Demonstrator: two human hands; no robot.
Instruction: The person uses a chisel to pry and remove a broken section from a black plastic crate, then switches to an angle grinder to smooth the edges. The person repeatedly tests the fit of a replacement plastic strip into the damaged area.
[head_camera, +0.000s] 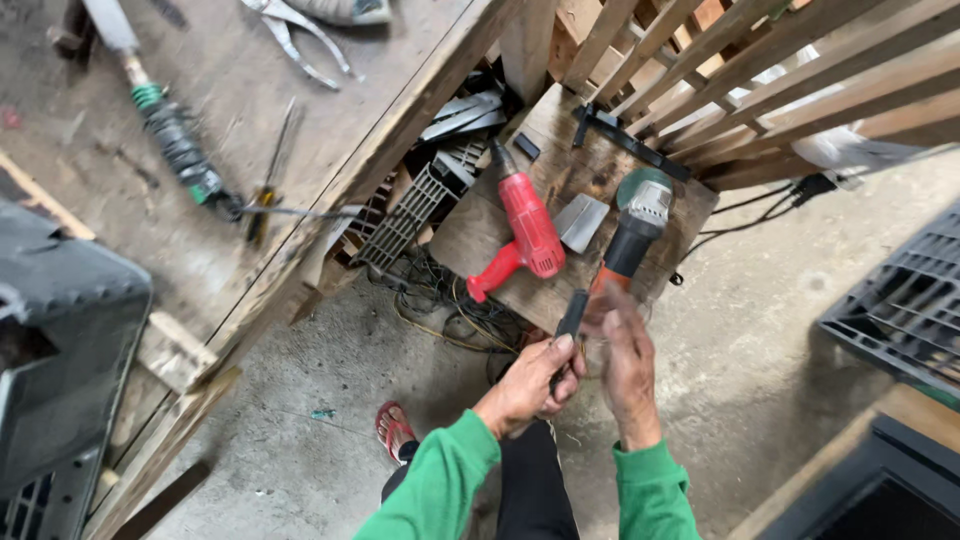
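Note:
My left hand (528, 382) is closed around a short black bar-shaped tool (571, 315), its upper end sticking up past my fingers. My right hand (625, 355) is blurred with motion right next to that tool, fingers up near its tip; whether it grips anything I cannot tell. Just beyond my hands a low wooden board (470, 235) carries a red power drill (525, 232), an angle grinder (632, 228) with a grey head and orange-black body, and a small grey metal plate (581, 220). Both sleeves are green.
A wooden workbench (300, 120) with pliers, a screwdriver and a wrapped handle stands at left. Slatted wooden frame (800, 70) at upper right. Black plastic crates (900, 310) lie right and left. Tangled cables (450, 310) and grey grilles lie beneath the bench. My sandalled foot (394, 428) rests on concrete.

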